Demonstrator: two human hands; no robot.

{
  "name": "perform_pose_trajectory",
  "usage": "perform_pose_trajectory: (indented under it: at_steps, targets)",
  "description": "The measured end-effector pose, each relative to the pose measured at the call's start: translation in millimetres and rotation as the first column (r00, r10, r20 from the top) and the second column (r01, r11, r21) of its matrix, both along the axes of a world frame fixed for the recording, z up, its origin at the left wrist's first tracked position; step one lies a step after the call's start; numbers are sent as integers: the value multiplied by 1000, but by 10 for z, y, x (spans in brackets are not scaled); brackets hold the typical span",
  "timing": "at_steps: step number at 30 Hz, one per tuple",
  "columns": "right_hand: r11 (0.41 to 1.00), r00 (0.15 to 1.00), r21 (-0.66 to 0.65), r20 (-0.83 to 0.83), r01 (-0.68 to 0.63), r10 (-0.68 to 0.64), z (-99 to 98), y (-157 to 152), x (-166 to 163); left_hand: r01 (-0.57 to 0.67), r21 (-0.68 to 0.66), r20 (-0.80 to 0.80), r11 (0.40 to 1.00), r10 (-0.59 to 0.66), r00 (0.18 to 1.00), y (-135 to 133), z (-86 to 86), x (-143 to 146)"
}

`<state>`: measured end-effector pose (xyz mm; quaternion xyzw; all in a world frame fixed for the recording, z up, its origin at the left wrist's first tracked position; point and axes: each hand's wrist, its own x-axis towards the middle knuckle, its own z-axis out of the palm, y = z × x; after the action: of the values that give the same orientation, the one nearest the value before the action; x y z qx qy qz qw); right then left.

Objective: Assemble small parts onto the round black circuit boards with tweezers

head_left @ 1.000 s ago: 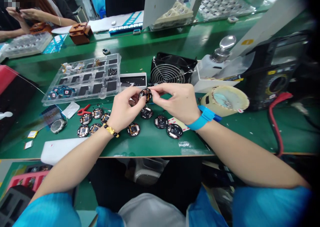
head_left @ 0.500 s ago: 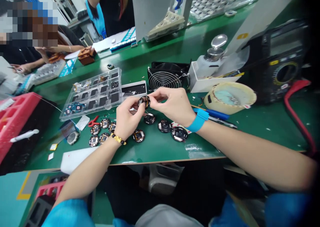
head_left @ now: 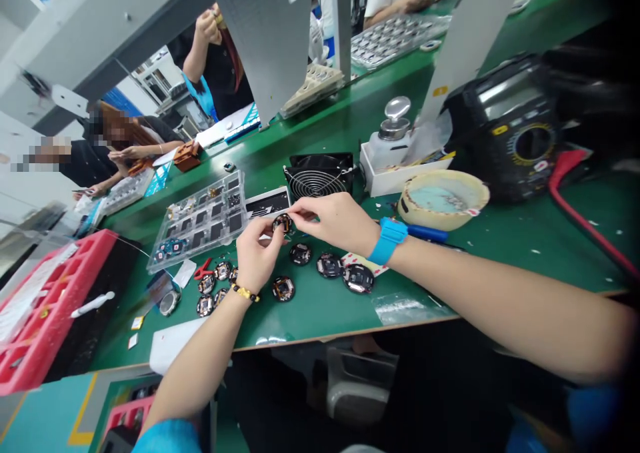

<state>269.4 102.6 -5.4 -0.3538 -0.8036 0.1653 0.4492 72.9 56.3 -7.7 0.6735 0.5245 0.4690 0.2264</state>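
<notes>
Between the thumb and fingers of my left hand (head_left: pixel 254 256) is a small round black electronic module (head_left: pixel 283 224), raised above the bench and tilted. My right hand (head_left: pixel 343 225) has thumb and forefinger pinched at the module's upper right edge; whatever lies between those fingertips is too small to make out. Similar round modules lie on the green bench below: one (head_left: pixel 301 254) beneath the hands, one (head_left: pixel 283 288) nearer the edge, and a pair (head_left: pixel 358 278) by my right wrist. Several more (head_left: pixel 206 284) are grouped left of my left wrist, beside a red clip (head_left: pixel 203 268).
Behind my hands are a clear compartment box (head_left: pixel 197 223), a black fan (head_left: pixel 320 175) and a white holder with a pump bottle (head_left: pixel 390 148). To the right stand a cream bowl (head_left: pixel 443 203) and a black device (head_left: pixel 510 130). A pink foam tray (head_left: pixel 65 306) sits left. Co-workers sit across.
The head view has shifted, so the bench appears lower and more of the left side shows. Both hands remain together at the same module, with the right fingertips still pinched by its edge.
</notes>
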Motion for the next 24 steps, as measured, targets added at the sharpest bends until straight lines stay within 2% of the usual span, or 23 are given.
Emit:
perform_pose_trajectory:
  at_steps: [3,8,15,21,24]
  targets:
    - [988,995,131,57,78,-86,7,-48,-16,-10,42,-12,999,11,1000,-28,10,19]
    - [956,979,213,-10,201,-204,-17,-101,-107,-40,20,42,999,39,998,-67,39,71]
    - [942,966,216,-71,258,-248,-17,-94,-189,-51,-38,204,998,58,977,-49,64,106]
    - [972,962,106,-200,211,-188,-14,-106,-217,-89,98,109,991,78,991,-63,41,97]
    - [951,961,190,-177,244,-211,-19,-103,-207,-77,45,173,996,69,983,-56,53,113]
